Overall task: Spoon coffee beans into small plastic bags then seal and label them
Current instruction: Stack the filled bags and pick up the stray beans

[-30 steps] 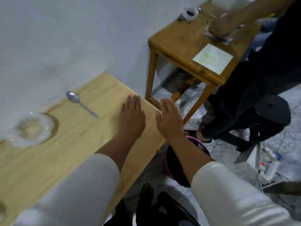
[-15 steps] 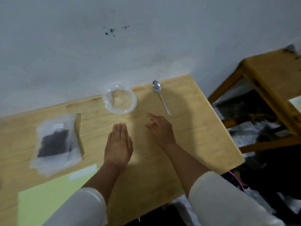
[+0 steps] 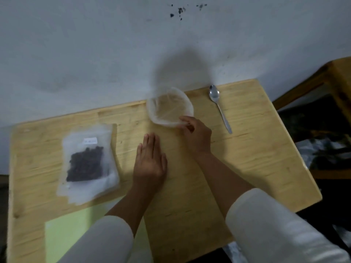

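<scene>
Sleeves of white cloth fill the near edge of my view, and from them the two forearms reach out over the wooden tabletop (image 3: pixel 256 158). Near the left sleeve a pale green sheet (image 3: pixel 76 224) lies flat on the wood. A little farther, the left hand (image 3: pixel 150 162) rests palm down with straight fingers and holds nothing. To its left lies a clear plastic bag (image 3: pixel 89 162), flat, with dark coffee beans (image 3: pixel 86 165) collected in its lower half and a small white label (image 3: pixel 90 140) near its top; I cannot tell if its mouth is sealed. Beyond the left hand, the right hand (image 3: pixel 196 134) pinches the near rim of a clear round plastic container (image 3: pixel 170 108), the grip closed on that thin edge between thumb and fingers. The container looks empty to me, but the picture is blurred there and I am not sure. I judge the step in hand is to bring this container nearer for work. To do it well, I would slide it low over the wood, not lift it by one edge, because thin plastic can bend or slip, and I would steady it with the free left hand. A metal spoon (image 3: pixel 218 105) lies well to the right of the container, its bowl toward the grey wall (image 3: pixel 95 54), untouched. No beans are spooned from anything yet.
</scene>
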Demonstrator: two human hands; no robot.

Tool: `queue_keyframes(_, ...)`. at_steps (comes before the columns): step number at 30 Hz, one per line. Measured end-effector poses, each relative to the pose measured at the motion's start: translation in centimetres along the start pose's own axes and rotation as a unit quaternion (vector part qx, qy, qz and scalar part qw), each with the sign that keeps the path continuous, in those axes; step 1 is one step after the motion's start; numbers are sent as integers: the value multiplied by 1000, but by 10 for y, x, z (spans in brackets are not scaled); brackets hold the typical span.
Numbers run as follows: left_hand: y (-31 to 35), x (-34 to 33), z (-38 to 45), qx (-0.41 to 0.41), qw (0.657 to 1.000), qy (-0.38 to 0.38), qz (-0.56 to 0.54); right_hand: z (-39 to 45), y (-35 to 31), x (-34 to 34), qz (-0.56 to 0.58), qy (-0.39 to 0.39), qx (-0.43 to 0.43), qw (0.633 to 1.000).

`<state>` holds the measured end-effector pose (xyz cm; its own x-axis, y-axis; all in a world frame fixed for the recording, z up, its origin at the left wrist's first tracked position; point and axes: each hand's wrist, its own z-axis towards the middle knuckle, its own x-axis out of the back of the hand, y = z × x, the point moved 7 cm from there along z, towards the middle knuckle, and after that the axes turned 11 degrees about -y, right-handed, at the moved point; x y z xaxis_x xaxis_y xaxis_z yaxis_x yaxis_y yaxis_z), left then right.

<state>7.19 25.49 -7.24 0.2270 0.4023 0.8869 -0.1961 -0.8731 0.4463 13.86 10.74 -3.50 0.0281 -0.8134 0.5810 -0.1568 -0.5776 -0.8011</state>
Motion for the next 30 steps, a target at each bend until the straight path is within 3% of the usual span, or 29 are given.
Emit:
queue_keyframes(3,0,-1,1,-23,1000,2,11,-4,5,4,56,21,-38,997)
queue_keyframes(12,23,-9,17,-24,996,-83,31,-32,19,51,164,105,-80,978)
queue_keyframes(22,192,-69,18,-196,968,-143,63,-126,95,176,196,238,-123,943)
queue_keyframes(30,311,-147,3,-292,928,-219,73,-242,197,249,268,384,-215,857)
